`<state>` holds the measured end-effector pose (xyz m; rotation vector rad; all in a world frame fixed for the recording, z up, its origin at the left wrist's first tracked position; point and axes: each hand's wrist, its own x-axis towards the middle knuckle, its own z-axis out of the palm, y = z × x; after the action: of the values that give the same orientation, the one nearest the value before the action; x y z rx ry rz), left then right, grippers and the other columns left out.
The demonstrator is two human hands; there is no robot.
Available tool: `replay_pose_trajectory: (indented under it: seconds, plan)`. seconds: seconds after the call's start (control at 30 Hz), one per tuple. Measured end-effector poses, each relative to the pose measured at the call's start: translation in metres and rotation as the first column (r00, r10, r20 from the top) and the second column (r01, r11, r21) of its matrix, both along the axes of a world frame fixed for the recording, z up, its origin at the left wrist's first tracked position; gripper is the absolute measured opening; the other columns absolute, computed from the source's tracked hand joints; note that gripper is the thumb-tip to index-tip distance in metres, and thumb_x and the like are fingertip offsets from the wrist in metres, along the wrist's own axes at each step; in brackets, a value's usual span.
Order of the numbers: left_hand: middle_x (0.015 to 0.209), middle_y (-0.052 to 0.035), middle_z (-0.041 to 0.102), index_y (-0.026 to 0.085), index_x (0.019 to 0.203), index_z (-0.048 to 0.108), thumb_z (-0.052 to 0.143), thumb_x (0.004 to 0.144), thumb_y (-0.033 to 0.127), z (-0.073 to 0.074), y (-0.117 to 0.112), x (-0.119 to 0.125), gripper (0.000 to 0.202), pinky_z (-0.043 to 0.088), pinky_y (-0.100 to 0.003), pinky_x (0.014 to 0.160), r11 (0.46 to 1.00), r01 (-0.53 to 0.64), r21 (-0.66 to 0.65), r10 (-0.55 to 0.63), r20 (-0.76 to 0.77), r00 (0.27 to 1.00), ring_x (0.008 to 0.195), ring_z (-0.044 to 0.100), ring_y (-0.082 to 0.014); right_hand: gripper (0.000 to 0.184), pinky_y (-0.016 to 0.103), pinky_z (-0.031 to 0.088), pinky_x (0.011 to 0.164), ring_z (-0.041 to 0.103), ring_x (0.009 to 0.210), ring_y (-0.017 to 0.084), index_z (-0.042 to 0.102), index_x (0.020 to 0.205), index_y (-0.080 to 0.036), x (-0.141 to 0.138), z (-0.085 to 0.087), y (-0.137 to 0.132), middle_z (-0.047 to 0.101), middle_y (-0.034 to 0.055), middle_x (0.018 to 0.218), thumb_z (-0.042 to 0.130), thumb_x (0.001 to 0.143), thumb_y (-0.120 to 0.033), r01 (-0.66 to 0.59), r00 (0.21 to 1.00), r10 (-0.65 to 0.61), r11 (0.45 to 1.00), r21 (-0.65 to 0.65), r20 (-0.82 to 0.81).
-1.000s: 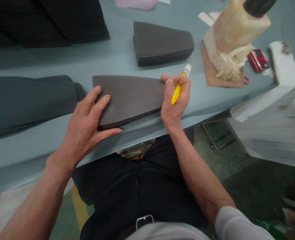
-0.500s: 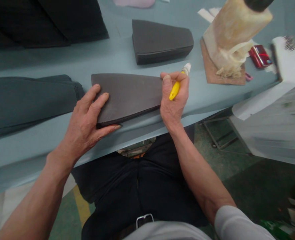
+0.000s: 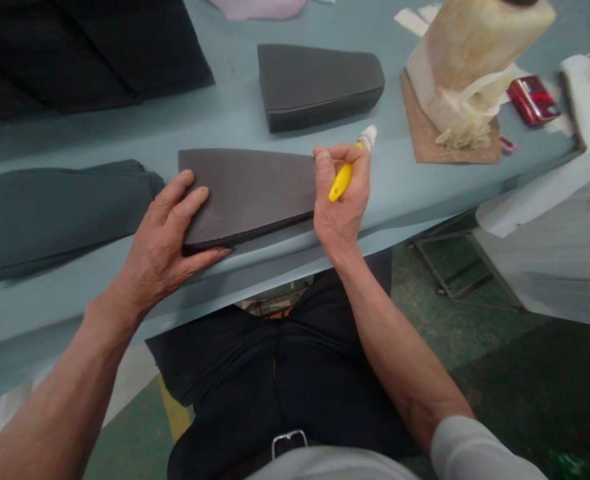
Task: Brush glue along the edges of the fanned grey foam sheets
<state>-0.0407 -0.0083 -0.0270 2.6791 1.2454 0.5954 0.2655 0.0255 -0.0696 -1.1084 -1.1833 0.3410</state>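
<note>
Before me on the table is a stack of dark grey tapered pieces (image 3: 255,190), flat-topped, its wide end to the left. My left hand (image 3: 162,233) grips that wide end, fingers on top and thumb along the near edge. At the narrow right end, my right hand (image 3: 343,197) is closed round a small brush with a yellow handle (image 3: 341,183) and whitish bristles pointing away from me. The same hand's fingers also touch the stack's end. A similar grey stack (image 3: 319,87) lies just beyond, and a blue-grey stack (image 3: 65,217) lies to the left.
Black folded material (image 3: 95,53) fills the back left of the blue-grey covered table (image 3: 225,127). At the right a stained plastic jug (image 3: 475,60) stands on a brown board (image 3: 422,143), beside a red shiny box (image 3: 533,100). The table's front edge runs close to my body.
Both hands and the stack appear slightly further left as the view shifts a little. My hold on the stack and the brush looks the same.
</note>
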Motion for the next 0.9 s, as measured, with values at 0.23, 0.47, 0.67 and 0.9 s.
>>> replay_pose_trajectory:
  seconds: [0.23,0.47,0.67,0.9]
  plan:
    - [0.184,-0.0156,0.032,0.033,0.177,0.024,0.061,0.105,0.067,0.000,-0.002,0.001,0.088,0.033,-0.060,0.140,1.000,0.007,0.004,-0.007,0.021,1.000,0.172,0.033,-0.0344,0.042,0.043,0.065,0.108,0.078,0.100,0.017,0.058,0.111,-0.024,-0.002,0.000,0.002,0.074,0.0024,0.104,0.059,0.109,-0.066,-0.036,0.999,0.037,0.999,0.013,-0.026]
    - [0.185,-0.0138,0.031,0.036,0.177,0.028,0.069,0.099,0.072,-0.001,-0.004,-0.004,0.095,0.032,-0.062,0.140,0.994,-0.031,0.100,0.030,0.017,0.999,0.171,0.034,-0.0378,0.043,0.046,0.061,0.117,0.078,0.122,0.021,0.058,0.117,-0.026,-0.005,0.001,0.001,0.075,0.0056,0.116,0.057,0.108,-0.068,-0.029,0.995,0.031,0.999,0.028,-0.096]
    - [0.184,-0.0153,0.033,0.037,0.178,0.023,0.063,0.094,0.083,0.034,-0.010,0.021,0.104,0.031,-0.066,0.138,0.986,-0.164,0.043,0.166,-0.064,0.984,0.169,0.035,-0.0445,0.031,0.047,0.059,0.119,0.076,0.125,0.020,0.054,0.118,-0.030,0.003,0.001,-0.009,0.076,0.0066,0.131,0.056,0.111,-0.060,-0.039,0.995,0.047,0.995,0.094,-0.089]
    - [0.185,-0.0192,0.028,0.026,0.177,0.017,0.079,0.078,0.083,0.059,0.036,0.099,0.130,0.025,-0.069,0.138,0.999,-0.001,-0.033,-0.007,-0.253,0.967,0.170,0.029,-0.0507,0.033,0.045,0.059,0.118,0.077,0.124,0.019,0.056,0.118,-0.030,0.020,-0.007,-0.015,0.075,0.0049,0.127,0.058,0.110,-0.061,0.005,0.998,0.000,0.997,0.082,-0.067]
